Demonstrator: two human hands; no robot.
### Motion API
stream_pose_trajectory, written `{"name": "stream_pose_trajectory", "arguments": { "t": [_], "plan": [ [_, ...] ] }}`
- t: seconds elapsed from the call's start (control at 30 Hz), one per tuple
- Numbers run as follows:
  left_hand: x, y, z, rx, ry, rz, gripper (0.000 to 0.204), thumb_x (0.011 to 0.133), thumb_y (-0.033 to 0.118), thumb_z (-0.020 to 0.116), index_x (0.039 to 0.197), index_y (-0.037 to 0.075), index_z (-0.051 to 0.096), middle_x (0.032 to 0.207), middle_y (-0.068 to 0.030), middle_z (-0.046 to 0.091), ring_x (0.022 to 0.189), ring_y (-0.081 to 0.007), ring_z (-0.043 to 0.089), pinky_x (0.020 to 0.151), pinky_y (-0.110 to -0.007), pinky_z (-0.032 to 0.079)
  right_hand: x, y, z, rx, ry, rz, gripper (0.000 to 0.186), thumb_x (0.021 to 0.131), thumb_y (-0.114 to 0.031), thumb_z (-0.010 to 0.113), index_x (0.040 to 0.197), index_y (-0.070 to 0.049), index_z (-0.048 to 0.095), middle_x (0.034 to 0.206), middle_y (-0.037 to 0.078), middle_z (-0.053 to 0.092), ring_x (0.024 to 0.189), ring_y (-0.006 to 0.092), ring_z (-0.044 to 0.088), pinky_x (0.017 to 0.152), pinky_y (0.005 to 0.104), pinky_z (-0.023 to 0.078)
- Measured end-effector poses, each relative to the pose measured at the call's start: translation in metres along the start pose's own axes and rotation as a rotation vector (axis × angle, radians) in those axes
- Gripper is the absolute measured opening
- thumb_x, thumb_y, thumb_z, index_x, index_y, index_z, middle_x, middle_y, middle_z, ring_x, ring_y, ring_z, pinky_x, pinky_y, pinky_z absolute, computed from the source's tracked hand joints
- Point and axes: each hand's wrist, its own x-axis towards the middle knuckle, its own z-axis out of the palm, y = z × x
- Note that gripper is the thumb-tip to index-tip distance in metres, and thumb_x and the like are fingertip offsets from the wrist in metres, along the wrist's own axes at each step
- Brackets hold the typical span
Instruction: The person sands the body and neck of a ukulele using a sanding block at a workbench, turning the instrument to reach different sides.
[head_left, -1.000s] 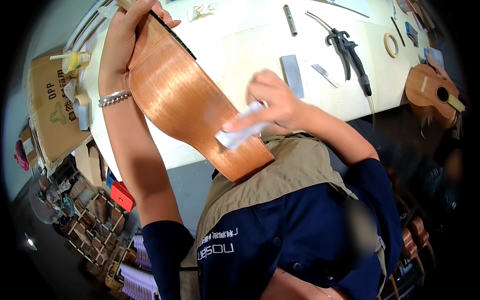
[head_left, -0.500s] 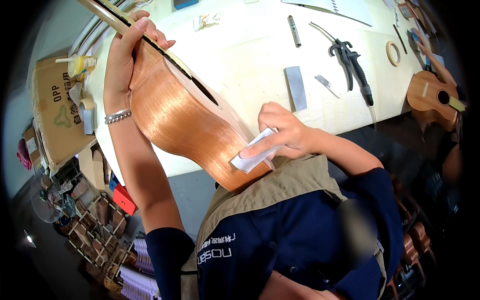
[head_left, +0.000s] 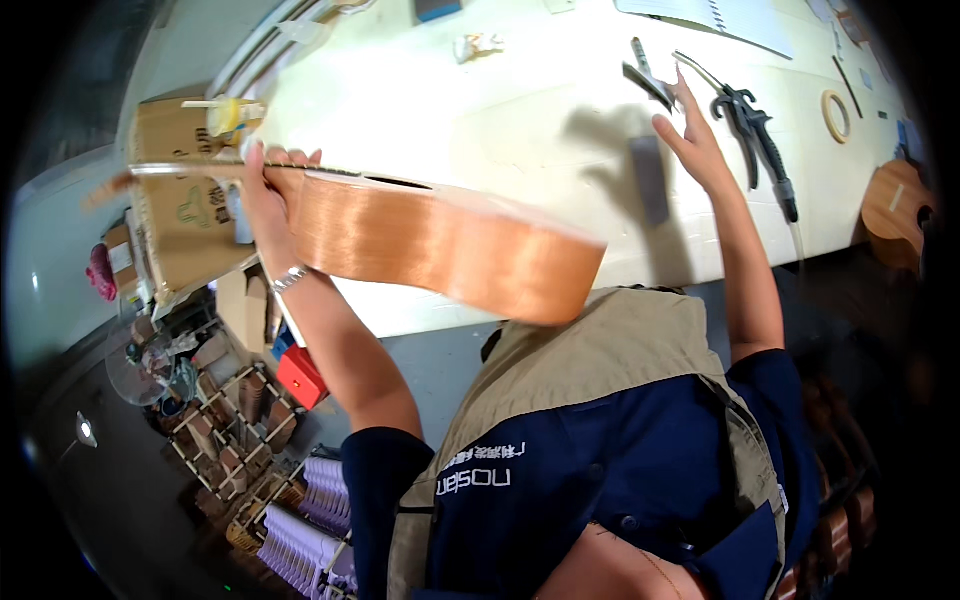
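A small wooden ukulele (head_left: 400, 235) lies slantwise before me, its side turned up and its neck pointing left. My left hand (head_left: 272, 200) is wrapped round the neck close to the body. The tail end rests against my apron (head_left: 600, 345). Over the table, my right hand (head_left: 695, 140) is stretched out with thumb and forefinger wide apart. By its fingertips is a dark-looking folded piece (head_left: 648, 86), probably the sanding paper; contact with the fingers is unclear. A grey flat block (head_left: 650, 185) lies below the hand, partly in shadow.
Right of my hand lie a black air blow gun (head_left: 750, 130) and a tape roll (head_left: 836, 116). A marker (head_left: 640, 55) and spiral notebook (head_left: 720, 20) are farther back. At left stands a cardboard box (head_left: 180, 240) with a yellow cup (head_left: 228, 118). Another ukulele (head_left: 893, 210) is at far right.
My right hand has left the ukulele's side and reached out over the table, its fingers spreading from the white folded paper. The ukulele has swung flatter, neck toward the left, still in my left hand.
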Motion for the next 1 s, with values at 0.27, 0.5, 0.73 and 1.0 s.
{"name": "stream_pose_trajectory", "arguments": {
  "t": [0.27,0.5,0.73,1.0],
  "plan": [
    [-0.064,-0.038,-0.072,-0.181,0.432,0.109,0.019,0.09,0.03,0.055,0.089,0.013,0.045,0.071,-0.0015,0.052,0.071,-0.0179,0.055,0.09,-0.043,0.048,-0.089,0.012,-0.008,-0.638,-0.449,-0.323,0.096,0.064,-0.034,0.077,0.143,-0.004,0.029,0.148,0.015,0.029,0.138,0.0309,0.025,0.112,0.0479,0.02],
    [-0.087,-0.042,-0.069,-0.22,0.482,0.168,0.025,0.092,0.031,0.052,0.08,0.009,0.047,0.07,-0.002,0.051,0.07,-0.0172,0.054,0.088,-0.044,0.049,-0.088,0.029,0.006,-0.497,-0.188,-0.247,0.048,0.087,-0.005,0.053,0.134,0.001,0.044,0.134,0.018,0.049,0.121,0.0334,0.049,0.102,0.0374,0.039],
    [-0.094,-0.044,-0.085,-0.158,0.439,0.245,0.033,0.093,0.035,0.052,0.079,0.005,0.049,0.071,-0.006,0.052,0.071,-0.0204,0.055,0.084,-0.047,0.051,-0.1,-0.132,0.015,0.104,-0.134,-0.378,0.064,0.07,0.014,0.046,0.133,0.003,0.045,0.134,0.022,0.048,0.121,0.0324,0.051,0.104,0.0371,0.038],
    [-0.088,-0.047,-0.038,0.008,0.083,0.37,0.033,0.094,0.033,0.049,0.107,0.003,0.055,0.094,-0.0035,0.055,0.09,-0.0145,0.052,0.084,-0.028,0.043,-0.088,-0.118,0.018,-0.301,-0.037,-0.287,0.083,0.076,-0.042,0.065,0.142,-0.003,0.031,0.138,0.026,0.031,0.123,0.0402,0.035,0.104,0.0501,0.027]
  ]
}}
